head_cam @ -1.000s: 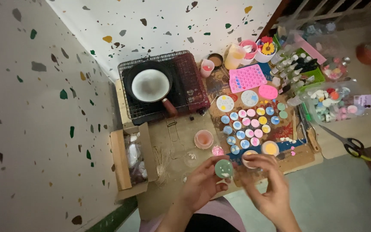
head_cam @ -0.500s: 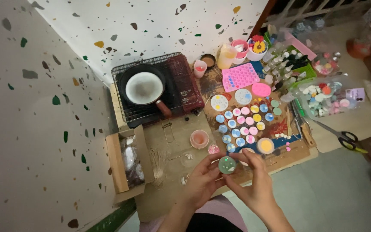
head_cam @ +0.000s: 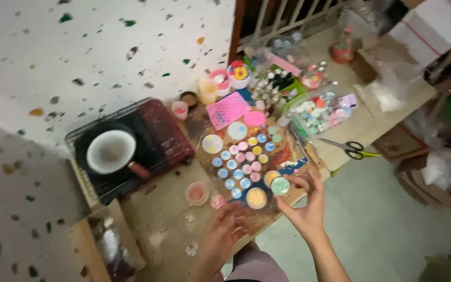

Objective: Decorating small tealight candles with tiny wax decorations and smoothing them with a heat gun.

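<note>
**Right hand holding green disc over the work board**

Right hand (head_cam: 306,209) is gripping a small round green disc with pale specks (head_cam: 280,186) between thumb and fingertips, the other fingers curling loosely; the disc is sitting just above the near edge of the brown cardboard work board (head_cam: 288,151). Left hand (head_cam: 223,235) is hovering low over the board's near left corner, fingers spread and holding nothing, though motion blur is limiting detail. Just beside the green disc, a round orange-filled cup (head_cam: 256,198) is resting on the board. Beyond it, rows of small round blue, pink and yellow discs (head_cam: 244,156) are lying close together. To the left, a small pink cup (head_cam: 197,192) is standing on the tan table surface (head_cam: 157,209). Farther left, a black pan holding white liquid (head_cam: 111,152) is sitting on a dark wire-grilled stove (head_cam: 152,130). Farther back, a pink dimpled silicone mould (head_cam: 228,109) is lying flat. To the right, black-handled scissors (head_cam: 348,147) are lying near a clear plastic box of mixed coloured pieces (head_cam: 322,112).
</note>
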